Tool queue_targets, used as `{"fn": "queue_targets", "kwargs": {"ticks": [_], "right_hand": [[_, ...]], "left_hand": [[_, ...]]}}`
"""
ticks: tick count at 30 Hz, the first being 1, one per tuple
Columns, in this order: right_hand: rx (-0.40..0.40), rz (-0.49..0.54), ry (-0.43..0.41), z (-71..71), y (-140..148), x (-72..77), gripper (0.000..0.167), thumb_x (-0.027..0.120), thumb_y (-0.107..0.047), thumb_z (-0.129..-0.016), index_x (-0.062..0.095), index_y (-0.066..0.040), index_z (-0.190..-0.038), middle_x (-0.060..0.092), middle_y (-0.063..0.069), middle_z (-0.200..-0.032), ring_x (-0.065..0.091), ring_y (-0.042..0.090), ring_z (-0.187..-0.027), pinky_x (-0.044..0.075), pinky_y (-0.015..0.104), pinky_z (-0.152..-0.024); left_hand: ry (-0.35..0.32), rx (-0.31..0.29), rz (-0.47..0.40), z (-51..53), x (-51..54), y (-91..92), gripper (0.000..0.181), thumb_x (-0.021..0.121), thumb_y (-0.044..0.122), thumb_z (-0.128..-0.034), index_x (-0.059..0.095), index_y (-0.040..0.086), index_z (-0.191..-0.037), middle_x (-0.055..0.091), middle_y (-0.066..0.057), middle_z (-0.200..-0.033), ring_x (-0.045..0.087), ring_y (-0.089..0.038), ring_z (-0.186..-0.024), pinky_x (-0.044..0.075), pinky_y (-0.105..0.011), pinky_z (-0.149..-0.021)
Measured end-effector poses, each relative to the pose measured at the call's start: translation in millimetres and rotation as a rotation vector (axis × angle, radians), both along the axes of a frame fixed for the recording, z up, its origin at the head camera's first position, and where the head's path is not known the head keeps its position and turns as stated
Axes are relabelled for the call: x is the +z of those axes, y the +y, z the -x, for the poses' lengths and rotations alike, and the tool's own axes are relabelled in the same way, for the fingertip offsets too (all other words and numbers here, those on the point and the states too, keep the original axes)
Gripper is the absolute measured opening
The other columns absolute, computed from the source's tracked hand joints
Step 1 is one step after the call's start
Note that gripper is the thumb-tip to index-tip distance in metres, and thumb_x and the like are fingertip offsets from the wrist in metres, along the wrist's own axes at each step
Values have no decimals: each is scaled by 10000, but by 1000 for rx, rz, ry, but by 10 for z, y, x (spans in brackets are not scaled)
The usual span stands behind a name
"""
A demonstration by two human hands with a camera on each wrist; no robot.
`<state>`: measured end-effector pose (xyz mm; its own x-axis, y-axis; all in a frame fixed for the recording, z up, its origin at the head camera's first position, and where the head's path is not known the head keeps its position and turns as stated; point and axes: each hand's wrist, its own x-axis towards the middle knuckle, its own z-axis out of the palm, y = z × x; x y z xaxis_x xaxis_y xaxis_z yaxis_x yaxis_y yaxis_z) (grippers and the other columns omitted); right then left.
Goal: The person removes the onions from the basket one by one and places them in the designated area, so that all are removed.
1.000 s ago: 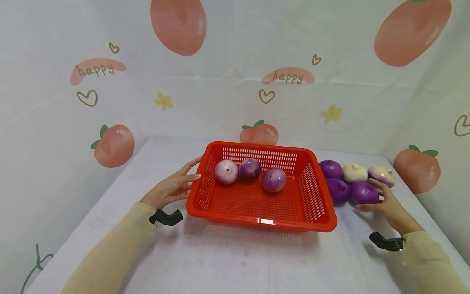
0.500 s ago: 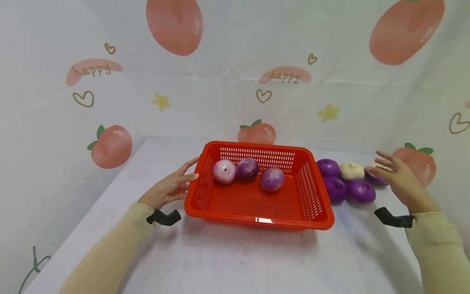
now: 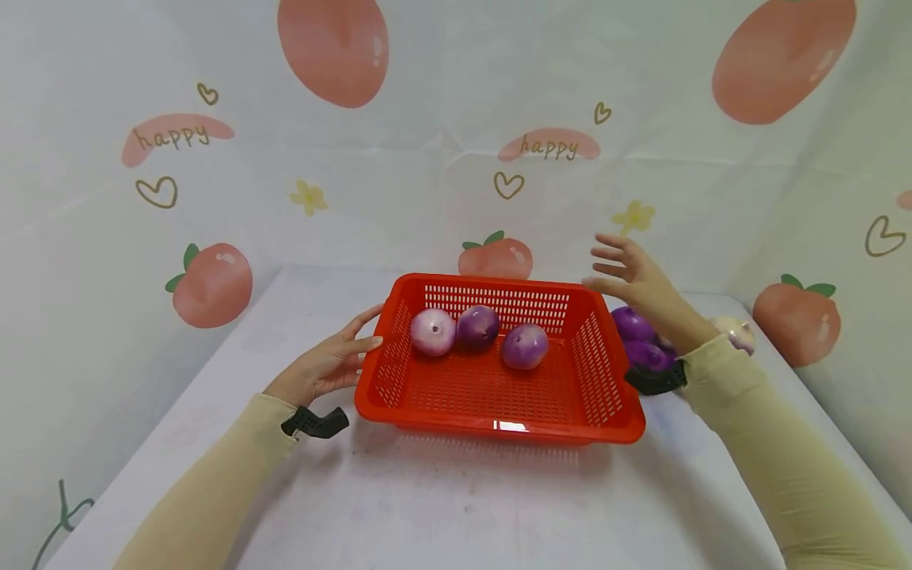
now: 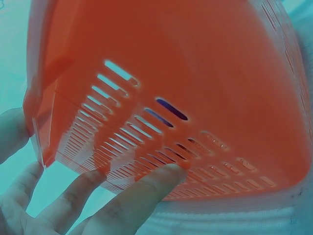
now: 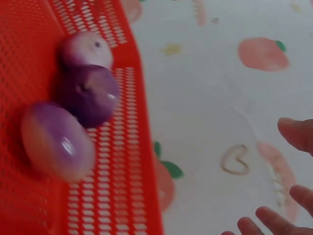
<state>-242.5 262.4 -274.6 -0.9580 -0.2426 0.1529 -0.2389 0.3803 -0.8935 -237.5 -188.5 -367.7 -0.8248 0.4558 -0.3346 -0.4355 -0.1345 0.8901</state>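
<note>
My left hand (image 3: 324,368) grips the left rim of a red plastic basket (image 3: 499,427), its thumb over the edge; in the left wrist view its fingers (image 4: 142,196) touch the slotted outer wall. Three onions lie inside along the back: a pale pinkish one (image 3: 433,332), a dark purple one (image 3: 478,328) and a purple-and-white one (image 3: 525,346). My right hand (image 3: 644,285) is raised over the basket's back right corner, holding nothing, fingers spread. Beneath its wrist, more purple onions (image 3: 632,324) stand beside the basket, partly hidden.
A white and purple onion (image 3: 737,332) lies at the far right, partly behind the right forearm. The basket stands on a white-covered table (image 3: 427,507). A fruit-printed white cloth (image 3: 399,198) hangs close behind it.
My right hand has left the purple onion at the right, risen, and swung left to the basket's back right corner. The left hand keeps its hold on the rim.
</note>
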Motion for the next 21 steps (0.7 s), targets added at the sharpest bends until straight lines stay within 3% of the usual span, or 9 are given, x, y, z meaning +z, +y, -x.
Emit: {"fn": "queue_targets", "kwargs": {"ticks": [10,16,21], "right_hand": [[178,-200,-96,276,-550,-306,775,722,-192,-874,272,-100,-1498,321,206,-1520,319,418,-1397,346,592,-1085],[241,-292,-184,353,-653,-488,793,765,-234,-834,318,-120,-1479,337,192,-1513,329,412,-1388,391,570,-1063],[276,-350,-233,373,-676,-537,808,756,-235,-839,300,-129,-1496,338,202,-1513,341,405,-1382,383,569,-1070]], "left_hand": [[4,-14,-13,-20,9,-29,621,513,183,-1009,242,450,-1499,529,-57,-1202,647,-192,-959,586,-379,-807],[6,-25,-9,-17,4,-34,626,527,191,-1003,244,449,-1499,533,-61,-1193,651,-184,-950,584,-371,-814],[2,-22,2,-9,3,-28,633,539,200,-998,244,454,-1497,526,-63,-1205,648,-183,-951,582,-371,-821]]}}
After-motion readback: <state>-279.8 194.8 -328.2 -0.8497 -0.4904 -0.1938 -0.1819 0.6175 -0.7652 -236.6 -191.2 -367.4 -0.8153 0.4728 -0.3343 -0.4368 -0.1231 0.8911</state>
